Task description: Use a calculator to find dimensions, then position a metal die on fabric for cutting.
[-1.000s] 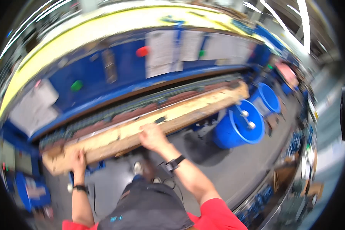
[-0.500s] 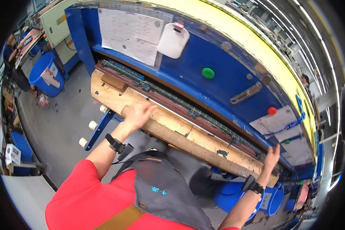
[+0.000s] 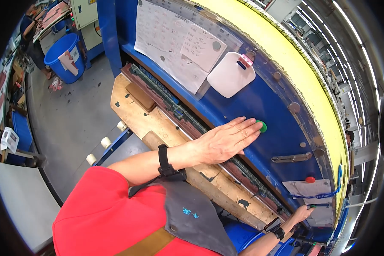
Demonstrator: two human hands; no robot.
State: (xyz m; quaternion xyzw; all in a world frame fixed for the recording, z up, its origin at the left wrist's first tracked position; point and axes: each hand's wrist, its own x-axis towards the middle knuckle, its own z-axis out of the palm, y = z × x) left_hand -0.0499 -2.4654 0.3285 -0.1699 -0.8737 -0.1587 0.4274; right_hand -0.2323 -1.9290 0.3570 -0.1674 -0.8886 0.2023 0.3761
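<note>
My left hand (image 3: 228,141) is stretched out flat, its fingertips at a round green button (image 3: 264,126) on the blue machine front (image 3: 192,47). That hand holds nothing. Far to the right, my right hand (image 3: 302,213) reaches to a second green button (image 3: 312,206), small in view, with no held thing showing. Below my left arm runs a wooden board (image 3: 128,101), with a long band of dark red and green layered pieces (image 3: 166,100) along its far side. A brown block (image 3: 141,97) lies on the board's left end.
Marked paper sheets (image 3: 170,38) and a white rounded plate (image 3: 230,76) hang on the machine front. A red button (image 3: 310,180) is near my right hand. White rollers (image 3: 106,142) stick out at left. Blue bins (image 3: 64,59) stand on the floor; a person (image 3: 30,32) is at far left.
My left hand has left the board's near edge and moved up and right to the green button. My right hand has moved from the board's right end to the other green button. The view has shifted.
</note>
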